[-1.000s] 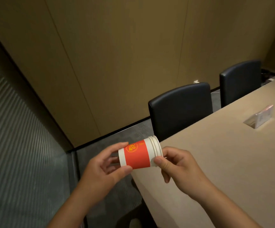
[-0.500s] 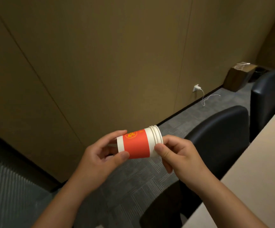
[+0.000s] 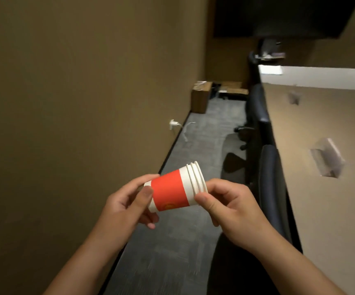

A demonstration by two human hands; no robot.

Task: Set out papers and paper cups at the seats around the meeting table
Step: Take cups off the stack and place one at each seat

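Observation:
A nested stack of red and white paper cups (image 3: 173, 189) lies sideways in the air in front of me, rims pointing right. My left hand (image 3: 127, 204) grips the bottom end of the stack. My right hand (image 3: 229, 206) pinches the rims with thumb and fingers. The beige meeting table (image 3: 325, 188) runs along the right side, away from both hands. A white paper (image 3: 270, 69) lies at the table's far end.
Dark office chairs (image 3: 272, 184) stand pushed in along the table's left edge. A clear card holder (image 3: 327, 157) sits on the table. A tan wall fills the left, with a plugged-in charger (image 3: 173, 124) low on it. A cardboard box (image 3: 201, 96) stands at the aisle's far end.
The view has swung right, from the table corner to looking down the carpeted aisle between wall and chairs. Both hands keep hold of the cup stack, which has turned so its logo faces down.

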